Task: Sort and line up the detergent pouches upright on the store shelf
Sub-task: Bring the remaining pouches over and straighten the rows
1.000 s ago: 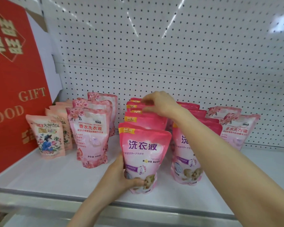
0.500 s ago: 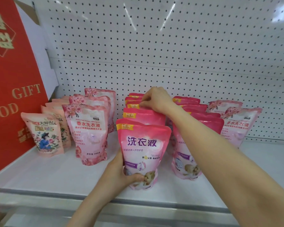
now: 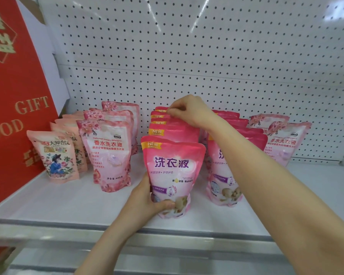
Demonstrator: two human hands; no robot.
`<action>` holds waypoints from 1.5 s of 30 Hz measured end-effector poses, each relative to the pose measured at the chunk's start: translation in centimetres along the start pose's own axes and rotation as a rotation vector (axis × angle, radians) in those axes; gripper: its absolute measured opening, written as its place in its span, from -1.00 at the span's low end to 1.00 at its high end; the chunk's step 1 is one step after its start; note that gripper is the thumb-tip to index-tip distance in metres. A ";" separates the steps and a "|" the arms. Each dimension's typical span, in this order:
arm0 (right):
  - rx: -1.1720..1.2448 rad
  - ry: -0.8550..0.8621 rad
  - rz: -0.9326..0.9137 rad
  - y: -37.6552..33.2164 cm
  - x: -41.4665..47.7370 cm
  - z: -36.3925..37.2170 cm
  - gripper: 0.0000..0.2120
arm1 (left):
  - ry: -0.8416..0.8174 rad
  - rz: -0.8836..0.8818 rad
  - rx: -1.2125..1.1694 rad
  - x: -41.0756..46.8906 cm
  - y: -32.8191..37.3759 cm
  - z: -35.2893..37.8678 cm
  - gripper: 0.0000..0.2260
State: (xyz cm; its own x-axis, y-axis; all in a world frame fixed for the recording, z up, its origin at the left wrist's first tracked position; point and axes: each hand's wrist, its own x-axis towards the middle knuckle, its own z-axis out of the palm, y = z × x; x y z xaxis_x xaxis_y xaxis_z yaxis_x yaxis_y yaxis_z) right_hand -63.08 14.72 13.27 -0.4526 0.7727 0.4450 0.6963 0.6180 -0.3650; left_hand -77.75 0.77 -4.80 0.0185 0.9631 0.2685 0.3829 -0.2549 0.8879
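The front pink pouch [image 3: 173, 171] is taken as the landmark; it is stood upright near the front edge of the white shelf [image 3: 77, 203], with purple characters printed across its face and a yellow "NEW" tag at its upper left corner. Its lower left side is clasped by the left hand [image 3: 145, 201], whose grip is closed on it, the thumb being laid across the lower front of the pouch. Directly behind it a file of matching pink pouches [image 3: 167, 126] is lined up towards the pegboard back wall [image 3: 207, 56]. The top edge of one of the rearmost pouches in that file is pinched by the right hand [image 3: 189, 112], fingers and thumb closed on it (exactly which pouch cannot be told). To the right of the landmark a second file of the same pink pouches [image 3: 222, 175] is stood, partly hidden by the right forearm, and further right two pale floral pouches [image 3: 284, 143] are seen leaning near the wall. To the left of the landmark a row of pale floral pouches [image 3: 107, 153] is set upright, and beyond it a row of peach pouches [image 3: 56, 155] showing a figure in blue. At the far left, beside those, a red gift box [image 3: 14, 96] with gold lettering is placed.
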 end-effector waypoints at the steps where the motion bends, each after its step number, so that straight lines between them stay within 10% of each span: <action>1: 0.014 0.026 -0.008 0.0 -0.7 -0.3 -0.77 | 0.003 0.001 0.004 -0.1 -0.1 0.0 -0.32; 13: -0.104 0.173 0.013 -0.8 -6.4 0.0 -0.82 | 0.074 -0.019 0.048 -0.9 0.3 0.4 -0.29; 22: -0.113 0.514 0.034 3.7 -21.7 -0.2 -0.76 | 0.552 0.146 -0.012 -6.2 1.8 2.8 -0.68; 45: -0.364 0.374 0.586 23.9 -59.4 -14.9 -0.61 | -0.090 0.387 0.080 -10.0 15.5 41.1 -0.68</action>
State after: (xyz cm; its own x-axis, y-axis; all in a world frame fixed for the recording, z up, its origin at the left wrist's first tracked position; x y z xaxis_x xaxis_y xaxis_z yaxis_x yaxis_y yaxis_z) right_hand -11.26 -18.61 -9.65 0.2180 0.8182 0.5320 0.9316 -0.0120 -0.3633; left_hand -34.02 -9.29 -9.06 0.2548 0.8017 0.5408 0.4020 -0.5964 0.6948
